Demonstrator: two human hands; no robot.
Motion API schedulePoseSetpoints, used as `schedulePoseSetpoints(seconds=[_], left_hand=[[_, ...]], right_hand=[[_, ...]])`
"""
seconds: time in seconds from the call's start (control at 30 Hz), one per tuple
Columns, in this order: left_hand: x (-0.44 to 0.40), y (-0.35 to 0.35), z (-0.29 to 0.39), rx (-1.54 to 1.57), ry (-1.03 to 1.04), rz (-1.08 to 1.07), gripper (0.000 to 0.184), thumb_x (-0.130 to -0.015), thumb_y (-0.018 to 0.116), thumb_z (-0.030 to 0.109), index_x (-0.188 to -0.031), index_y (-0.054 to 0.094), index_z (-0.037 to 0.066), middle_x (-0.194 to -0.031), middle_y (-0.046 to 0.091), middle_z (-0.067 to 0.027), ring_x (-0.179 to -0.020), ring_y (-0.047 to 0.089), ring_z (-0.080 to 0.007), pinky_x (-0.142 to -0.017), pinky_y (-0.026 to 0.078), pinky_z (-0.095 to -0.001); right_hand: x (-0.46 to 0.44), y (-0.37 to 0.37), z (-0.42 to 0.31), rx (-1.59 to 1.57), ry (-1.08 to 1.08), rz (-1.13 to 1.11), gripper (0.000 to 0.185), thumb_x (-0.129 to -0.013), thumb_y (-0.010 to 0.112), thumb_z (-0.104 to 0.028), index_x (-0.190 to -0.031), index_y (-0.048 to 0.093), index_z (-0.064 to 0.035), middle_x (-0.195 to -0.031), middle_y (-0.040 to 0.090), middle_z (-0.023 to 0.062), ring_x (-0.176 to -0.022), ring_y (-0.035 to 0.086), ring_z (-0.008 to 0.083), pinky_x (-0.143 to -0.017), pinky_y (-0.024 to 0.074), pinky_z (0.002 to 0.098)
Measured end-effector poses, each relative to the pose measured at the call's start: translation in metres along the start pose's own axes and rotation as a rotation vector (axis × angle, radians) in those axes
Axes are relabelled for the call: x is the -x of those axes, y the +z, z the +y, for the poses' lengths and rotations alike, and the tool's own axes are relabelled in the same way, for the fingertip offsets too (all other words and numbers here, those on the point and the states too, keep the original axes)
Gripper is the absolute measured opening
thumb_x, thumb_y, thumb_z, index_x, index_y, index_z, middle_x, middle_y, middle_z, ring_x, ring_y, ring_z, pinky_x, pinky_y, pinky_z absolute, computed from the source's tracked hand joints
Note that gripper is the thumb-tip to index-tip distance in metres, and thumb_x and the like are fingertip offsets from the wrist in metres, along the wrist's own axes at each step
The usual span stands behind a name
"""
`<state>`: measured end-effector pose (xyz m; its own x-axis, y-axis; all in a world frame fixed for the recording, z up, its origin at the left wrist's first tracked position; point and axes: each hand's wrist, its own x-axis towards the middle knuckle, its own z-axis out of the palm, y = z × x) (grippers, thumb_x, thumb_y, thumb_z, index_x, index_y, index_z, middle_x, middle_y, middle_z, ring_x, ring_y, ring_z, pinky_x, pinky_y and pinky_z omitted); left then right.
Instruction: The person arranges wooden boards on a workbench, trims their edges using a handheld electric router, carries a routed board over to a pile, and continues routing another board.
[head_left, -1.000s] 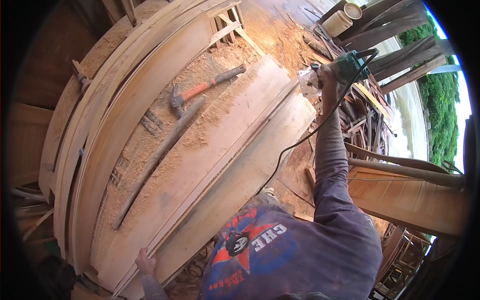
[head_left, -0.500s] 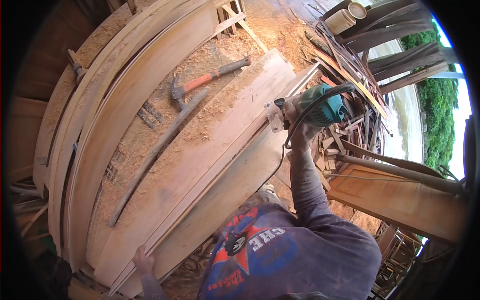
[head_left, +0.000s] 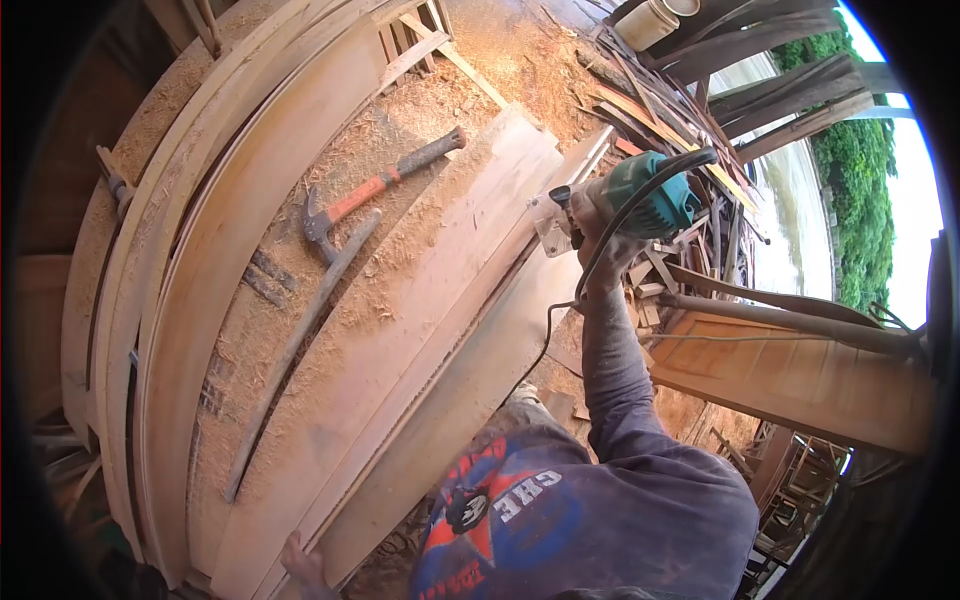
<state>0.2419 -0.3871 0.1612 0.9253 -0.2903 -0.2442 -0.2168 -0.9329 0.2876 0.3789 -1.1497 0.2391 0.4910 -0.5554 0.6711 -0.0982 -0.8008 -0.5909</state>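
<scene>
My right hand [head_left: 598, 240] is wrapped round a teal trim router [head_left: 655, 195] with a clear base [head_left: 552, 225], at the far end of a long pale plank [head_left: 400, 330]. The base sits by the plank's edge; whether the bit touches wood is hidden. Down at the near end, my left hand [head_left: 302, 562] grips the edge of the same plank, its fingers partly out of sight. A black cord [head_left: 548, 335] loops from the router past my wrist. Another board [head_left: 440, 385] lies along the plank's near side.
A claw hammer [head_left: 350, 198] and a long thin stick [head_left: 300, 350] lie among shavings on the bench. Curved boards [head_left: 230, 190] stand along the far side. Scrap wood [head_left: 690, 130] is piled beyond the router, near a panelled door [head_left: 780, 375] and a bucket [head_left: 645, 25].
My view has shifted, so the bench and hammer sit further left and lower. The router stays near the plank's far end in my right hand; my left hand remains on the edge.
</scene>
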Motion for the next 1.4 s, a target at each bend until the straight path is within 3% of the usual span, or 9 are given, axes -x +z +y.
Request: schedulePoseSetpoints(seconds=[0.07, 0.1, 0.13, 0.2, 0.73, 0.8, 1.1, 1.2, 1.4], left_hand=[[0.002, 0.003, -0.005, 0.002, -0.01, -0.006, 0.034, -0.075, 0.081, 0.009, -0.104, 0.068, -0.002, -0.094, 0.072, -0.0227, -0.087, 0.071, -0.0435, -0.079, 0.057, -0.0472], [0.004, 0.005, -0.008, 0.003, -0.013, -0.003, 0.035, -0.074, 0.082, 0.009, -0.104, 0.068, -0.003, -0.096, 0.072, -0.0232, -0.089, 0.071, -0.0438, -0.08, 0.057, -0.0473], [0.006, 0.005, -0.007, 0.005, -0.017, -0.009, 0.035, -0.074, 0.082, 0.009, -0.104, 0.068, -0.003, -0.096, 0.072, -0.0232, -0.089, 0.071, -0.0438, -0.08, 0.057, -0.0473], [0.004, 0.004, -0.007, 0.033, -0.047, -0.028, 0.038, -0.073, 0.083, 0.009, -0.106, 0.068, -0.003, -0.097, 0.072, -0.0236, -0.092, 0.071, -0.0434, -0.083, 0.056, -0.0469], [0.01, 0.012, -0.027, 0.044, -0.055, 0.03, 0.031, -0.081, 0.082, 0.02, -0.102, 0.069, 0.001, -0.091, 0.073, -0.0201, -0.085, 0.072, -0.0411, -0.077, 0.057, -0.0459], [0.01, 0.01, -0.02, 0.009, -0.07, -0.061, 0.034, -0.07, 0.071, 0.002, -0.104, 0.066, 0.0, -0.093, 0.072, -0.0221, -0.088, 0.071, -0.0425, -0.08, 0.057, -0.0483], [0.005, 0.007, -0.007, -0.013, -0.078, -0.024, 0.031, -0.073, 0.077, 0.007, -0.101, 0.065, 0.001, -0.09, 0.072, -0.021, -0.084, 0.071, -0.0432, -0.076, 0.057, -0.0481], [0.004, 0.004, -0.008, -0.022, -0.047, -0.006, 0.034, -0.079, 0.085, 0.022, -0.1, 0.068, 0.002, -0.09, 0.073, -0.0204, -0.084, 0.073, -0.04, -0.076, 0.058, -0.0454], [0.005, 0.008, -0.01, 0.015, -0.086, -0.021, 0.037, -0.071, 0.085, 0.013, -0.1, 0.065, 0.001, -0.09, 0.072, -0.0211, -0.084, 0.071, -0.0413, -0.075, 0.057, -0.0473]], right_hand=[[-0.019, 0.001, 0.02, -0.119, 0.175, 0.019, 0.011, -0.082, 0.081, -0.007, -0.079, 0.073, 0.0002, -0.083, 0.072, 0.0032, -0.076, 0.067, 0.0179, -0.078, 0.0537, 0.0345], [-0.033, 0.003, 0.046, 0.101, -0.228, 0.024, 0.01, -0.08, 0.08, -0.007, -0.081, 0.073, 0.0001, -0.083, 0.073, 0.0029, -0.075, 0.068, 0.0159, -0.076, 0.0536, 0.0326], [-0.041, 0.006, 0.059, 0.102, -0.227, 0.018, 0.01, -0.08, 0.08, -0.007, -0.081, 0.073, 0.0001, -0.083, 0.073, 0.0029, -0.075, 0.068, 0.0159, -0.076, 0.0536, 0.0326], [-0.054, 0.009, 0.072, -0.117, 0.196, 0.125, 0.008, -0.078, 0.078, -0.006, -0.082, 0.074, -0.0007, -0.083, 0.072, 0.0028, -0.075, 0.068, 0.0143, -0.075, 0.0531, 0.0317], [-0.146, 0.008, 0.186, 0.003, 0.154, 0.174, 0.018, -0.078, 0.081, -0.019, -0.085, 0.073, -0.0047, -0.084, 0.07, -0.0005, -0.074, 0.064, 0.0138, -0.073, 0.0499, 0.0311], [-0.151, 0.005, 0.154, 0.238, 0.09, 0.206, 0.022, -0.076, 0.085, -0.021, -0.087, 0.073, -0.0063, -0.086, 0.073, 0.0015, -0.078, 0.068, 0.0146, -0.074, 0.0526, 0.0311], [-0.169, 0.021, 0.192, -0.002, 0.139, 0.055, 0.034, -0.072, 0.088, -0.02, -0.1, 0.073, -0.0087, -0.093, 0.074, 0.0016, -0.085, 0.069, 0.0155, -0.081, 0.0542, 0.0329], [-0.161, 0.03, 0.19, -0.019, 0.132, 0.12, 0.018, -0.08, 0.083, -0.019, -0.088, 0.074, -0.0051, -0.083, 0.072, 0.0026, -0.073, 0.067, 0.0144, -0.068, 0.0528, 0.0307], [-0.151, 0.018, 0.174, -0.218, 0.323, -0.022, 0.018, -0.081, 0.082, -0.02, -0.089, 0.075, -0.0053, -0.084, 0.073, 0.0035, -0.073, 0.068, 0.0152, -0.069, 0.0532, 0.0305]])
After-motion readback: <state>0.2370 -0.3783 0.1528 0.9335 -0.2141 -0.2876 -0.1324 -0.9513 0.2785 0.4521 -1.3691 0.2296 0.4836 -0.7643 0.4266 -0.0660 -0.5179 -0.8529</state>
